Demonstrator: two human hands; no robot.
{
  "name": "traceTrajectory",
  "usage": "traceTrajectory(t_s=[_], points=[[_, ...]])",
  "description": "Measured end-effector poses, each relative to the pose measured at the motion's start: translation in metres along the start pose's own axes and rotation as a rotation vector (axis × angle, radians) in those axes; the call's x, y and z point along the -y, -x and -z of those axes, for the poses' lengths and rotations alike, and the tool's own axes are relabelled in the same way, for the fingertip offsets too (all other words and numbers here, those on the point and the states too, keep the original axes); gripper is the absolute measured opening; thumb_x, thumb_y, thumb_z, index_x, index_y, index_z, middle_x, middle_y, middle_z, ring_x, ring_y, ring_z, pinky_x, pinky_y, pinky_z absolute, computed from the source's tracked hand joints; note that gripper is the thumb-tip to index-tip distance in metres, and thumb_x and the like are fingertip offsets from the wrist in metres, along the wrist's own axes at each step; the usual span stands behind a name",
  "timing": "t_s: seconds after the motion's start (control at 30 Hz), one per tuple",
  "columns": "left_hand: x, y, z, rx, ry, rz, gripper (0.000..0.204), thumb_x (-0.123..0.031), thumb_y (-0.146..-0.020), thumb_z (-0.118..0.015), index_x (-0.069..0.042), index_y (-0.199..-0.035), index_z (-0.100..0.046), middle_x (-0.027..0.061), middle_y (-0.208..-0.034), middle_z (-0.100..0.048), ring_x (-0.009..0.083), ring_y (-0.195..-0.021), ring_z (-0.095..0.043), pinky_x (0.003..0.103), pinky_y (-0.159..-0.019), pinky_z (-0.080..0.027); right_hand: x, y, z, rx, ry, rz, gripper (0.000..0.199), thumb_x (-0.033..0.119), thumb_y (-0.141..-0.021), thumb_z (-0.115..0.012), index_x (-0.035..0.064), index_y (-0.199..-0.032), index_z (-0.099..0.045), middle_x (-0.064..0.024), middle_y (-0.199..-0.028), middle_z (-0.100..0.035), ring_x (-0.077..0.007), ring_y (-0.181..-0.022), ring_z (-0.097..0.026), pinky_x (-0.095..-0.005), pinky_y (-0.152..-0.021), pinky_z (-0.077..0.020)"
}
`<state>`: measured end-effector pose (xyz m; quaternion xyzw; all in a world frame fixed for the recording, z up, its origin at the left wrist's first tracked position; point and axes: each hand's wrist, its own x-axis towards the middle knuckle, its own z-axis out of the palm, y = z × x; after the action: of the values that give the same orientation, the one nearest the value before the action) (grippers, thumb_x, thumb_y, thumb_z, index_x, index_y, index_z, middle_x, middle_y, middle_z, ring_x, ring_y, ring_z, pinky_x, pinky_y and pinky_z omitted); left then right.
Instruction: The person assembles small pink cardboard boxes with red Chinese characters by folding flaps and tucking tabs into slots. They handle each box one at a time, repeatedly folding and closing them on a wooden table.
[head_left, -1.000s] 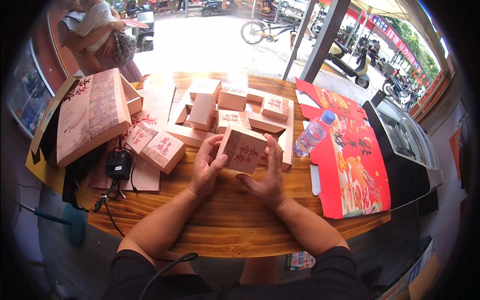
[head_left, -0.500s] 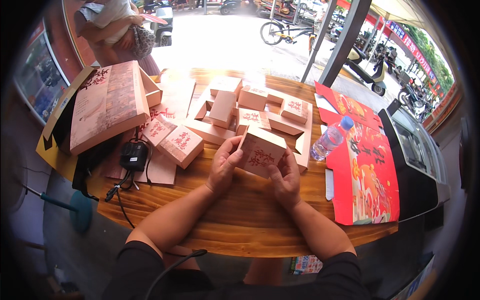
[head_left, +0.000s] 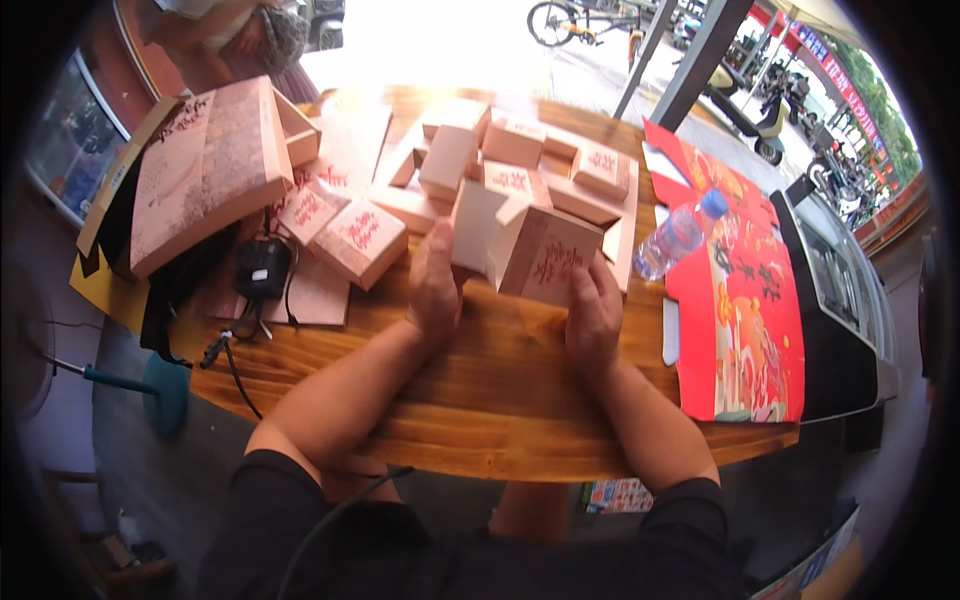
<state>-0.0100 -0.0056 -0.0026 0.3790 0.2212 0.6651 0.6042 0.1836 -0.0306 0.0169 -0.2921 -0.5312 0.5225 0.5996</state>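
Observation:
A small pink cardboard box [head_left: 548, 258] with red lettering is held up over the near middle of the table. Its left end stands opened out, with a pale flap showing. My left hand [head_left: 436, 285] grips this flap side, thumb up, fingers mostly hidden behind it. At the box's right edge, my right hand [head_left: 594, 310] is closed on it, fingertips over the lettered face. Just beyond lies a pink tray [head_left: 408, 212] with several similar boxes in and on it. One plain-sided box [head_left: 449, 162] stands tilted there. Left of the tray sits another lettered box [head_left: 362, 240].
A large pink carton [head_left: 205, 180] leans at the left, near a black adapter [head_left: 262, 268] with cables. To the right, a water bottle [head_left: 682, 236] stands by a flattened red carton [head_left: 745, 320]. A dark glass-topped case [head_left: 850, 290] borders the table's right side.
The box's left end has come open, and its flap has swung out. My left hand has moved slightly left with the flap, my right hand slightly right. The whole view has tilted downward.

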Motion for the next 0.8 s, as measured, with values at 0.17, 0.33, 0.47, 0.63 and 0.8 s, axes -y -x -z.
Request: traceTrajectory(t_s=[0.17,0.33,0.47,0.63,0.8], points=[[-0.008,0.001,0.001,0.055,0.052,0.053,0.066,-0.061,-0.097,-0.044,-0.005,-0.131,-0.052,0.0024,-0.118,-0.063,0.0146,-0.108,-0.059,0.031,-0.092,-0.045,-0.009,-0.002,-0.002,-0.016,-0.124,-0.027,0.041,0.017,-0.098,-0.052,-0.0026,-0.134,-0.046,-0.01,-0.124,-0.058,-0.0168,-0.116,-0.053,-0.0301,-0.101,-0.0401],[0.021,0.0,0.023,0.048,0.109,-0.031,0.071,-0.058,-0.094,-0.053,-0.005,-0.14,-0.043,0.0039,-0.128,-0.061,0.0157,-0.117,-0.056,0.031,-0.1,-0.042,-0.003,-0.003,-0.009,-0.014,-0.118,0.007,0.046,0.016,-0.095,-0.057,-0.0002,-0.135,-0.043,-0.0108,-0.127,-0.056,-0.0189,-0.117,-0.054,-0.0332,-0.1,-0.0412],[0.006,-0.002,0.01,0.14,0.019,0.053,0.048,-0.033,-0.094,-0.066,-0.004,-0.13,-0.053,0.0062,-0.121,-0.064,0.0145,-0.11,-0.059,0.03,-0.095,-0.046,-0.011,-0.002,0.001,0.028,-0.125,0.019,0.055,0.009,-0.093,-0.064,-0.0003,-0.139,-0.037,-0.0107,-0.13,-0.055,-0.0198,-0.123,-0.052,-0.0355,-0.105,-0.0394],[-0.004,-0.003,0.005,0.056,0.222,0.092,0.035,-0.02,-0.096,-0.064,-0.003,-0.125,-0.057,0.0056,-0.119,-0.064,0.0131,-0.108,-0.06,0.029,-0.092,-0.048,-0.007,-0.002,-0.01,0.032,-0.028,0.022,0.062,0.005,-0.089,-0.068,0.0012,-0.141,-0.034,-0.0106,-0.132,-0.053,-0.0196,-0.122,-0.052,-0.0347,-0.105,-0.0407],[-0.004,-0.001,0.003,0.061,0.294,0.128,0.044,-0.023,-0.095,-0.063,-0.006,-0.133,-0.05,0.0059,-0.13,-0.058,0.0187,-0.121,-0.054,0.035,-0.103,-0.042,-0.01,-0.002,-0.007,-0.107,-0.027,0.028,0.063,-0.002,-0.084,-0.071,0.0036,-0.137,-0.038,-0.0076,-0.125,-0.053,-0.0177,-0.118,-0.053,-0.032,-0.101,-0.044]])
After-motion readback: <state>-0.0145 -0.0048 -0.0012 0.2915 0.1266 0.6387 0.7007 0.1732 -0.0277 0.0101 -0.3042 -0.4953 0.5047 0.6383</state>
